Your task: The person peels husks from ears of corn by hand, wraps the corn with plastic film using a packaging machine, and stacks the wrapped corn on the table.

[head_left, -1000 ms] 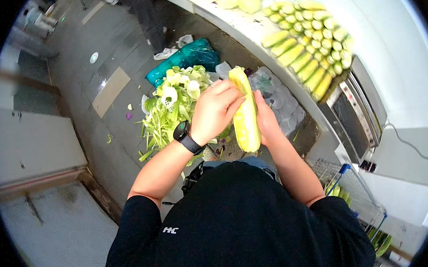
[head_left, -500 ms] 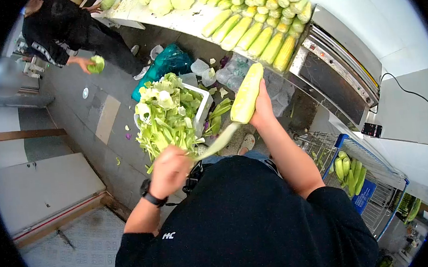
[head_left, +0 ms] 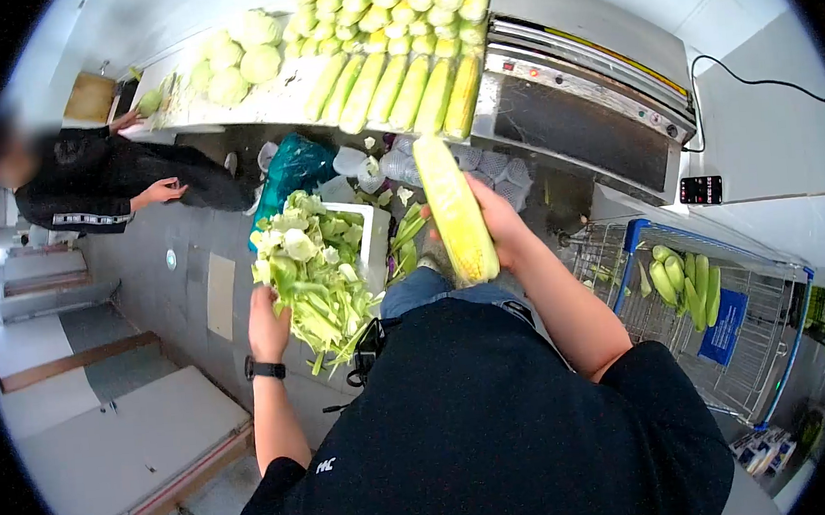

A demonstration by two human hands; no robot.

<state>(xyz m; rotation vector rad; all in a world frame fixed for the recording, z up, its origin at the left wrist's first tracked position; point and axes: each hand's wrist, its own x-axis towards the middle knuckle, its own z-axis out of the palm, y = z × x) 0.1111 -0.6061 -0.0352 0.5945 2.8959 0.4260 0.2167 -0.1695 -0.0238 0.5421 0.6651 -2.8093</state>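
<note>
My right hand [head_left: 506, 220] is wrapped around an ear of corn [head_left: 457, 211], held tilted in front of my body. Pale green husk covers its upper part, and yellow kernels show at the lower end nearest me. My left hand [head_left: 269, 327], with a dark watch on the wrist, is at the near left side of a heap of loose husks and leaves [head_left: 309, 255]. Its thumb and fingers are apart. A blurred strip of husk [head_left: 308, 301] lies just right of it. The heap overflows a white bin [head_left: 373, 246].
Rows of corn ears [head_left: 391, 91] and several cabbages [head_left: 238, 59] lie on the counter ahead, beside a wrapping machine [head_left: 584, 116]. A shopping cart [head_left: 636, 242] with more corn stands right. Another person [head_left: 110, 178] is at the far left near a teal bag [head_left: 296, 165].
My left hand has moved from near my body, where it pulled a husk strip, left to the heap. The corn shows more kernels. The view has turned; the other person's lower hand no longer holds a green vegetable.
</note>
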